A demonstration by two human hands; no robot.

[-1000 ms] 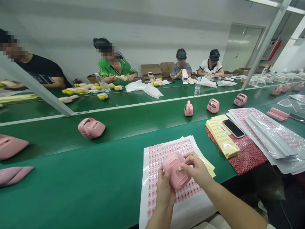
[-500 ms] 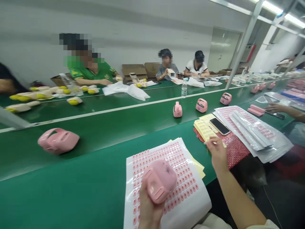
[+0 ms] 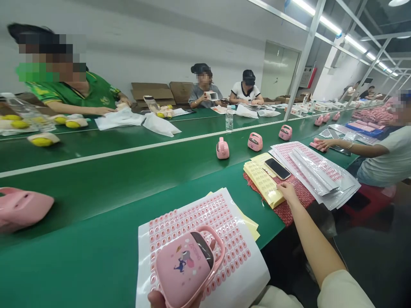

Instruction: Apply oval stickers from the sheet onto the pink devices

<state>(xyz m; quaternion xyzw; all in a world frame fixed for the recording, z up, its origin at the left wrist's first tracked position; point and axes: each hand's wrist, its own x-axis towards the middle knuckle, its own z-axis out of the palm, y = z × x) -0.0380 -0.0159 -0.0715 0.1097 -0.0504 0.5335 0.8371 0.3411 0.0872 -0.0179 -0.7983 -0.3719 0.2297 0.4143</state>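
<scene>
Holding a pink handled device (image 3: 181, 269) in the left hand (image 3: 156, 298), with the printed face up and the loop handle to the right, above a white sheet (image 3: 247, 273) of pink oval stickers on the near green table (image 3: 96, 252). Gripping firmly enough, apparently, from beneath and around the near left corner, with a fingertip showing inside the loop and the shell hiding most of the palm. Stretching the right arm out to the right, and resting the fingertips of the right hand (image 3: 288, 192) at the near right edge of the yellow label sheets (image 3: 263, 185); bringing thumb and finger close together there, but leaving it impossible to tell a pinch from a bare touch. Working just beside a phone (image 3: 278, 168), and over red bubble wrap (image 3: 302, 192).

Risking, probably, a drop or twist of the device through a one-handed hold on a smooth-looking shell, and so perhaps scuffing the print or creasing the stickers below. Risking also dragging several yellow sheets together through clinging layers, and possibly nudging the phone through the same pull. Possibly snagging the sticker sheet with a low left wrist, through its near right corner curling at the table edge.
</scene>
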